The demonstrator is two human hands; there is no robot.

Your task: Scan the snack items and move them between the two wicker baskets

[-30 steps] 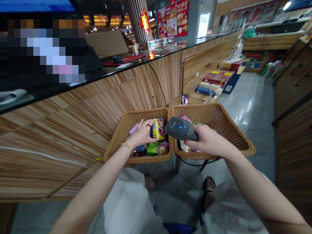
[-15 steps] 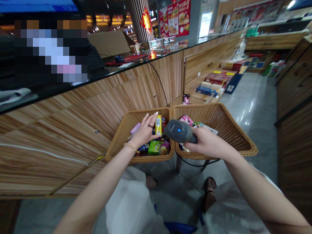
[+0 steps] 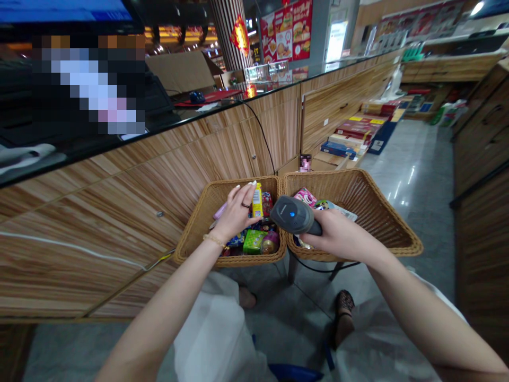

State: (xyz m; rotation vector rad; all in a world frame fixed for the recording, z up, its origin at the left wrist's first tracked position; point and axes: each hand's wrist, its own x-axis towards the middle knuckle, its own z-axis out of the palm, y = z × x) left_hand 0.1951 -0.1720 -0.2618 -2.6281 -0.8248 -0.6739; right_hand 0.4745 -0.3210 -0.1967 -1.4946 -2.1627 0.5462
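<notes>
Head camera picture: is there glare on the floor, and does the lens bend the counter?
Head view: glare streaks mark the polished floor; the wide lens curves the long wooden counter; the barcode scanner looks sharp, not blurred.

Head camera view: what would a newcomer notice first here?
The dark grey handheld barcode scanner stands out first, gripped in the right hand above the right of two side-by-side wicker baskets. Next comes the left hand, beside an upright yellow carton in the left basket, among brightly packaged goods. Farther off, a red burger poster hangs on the far wall.
</notes>
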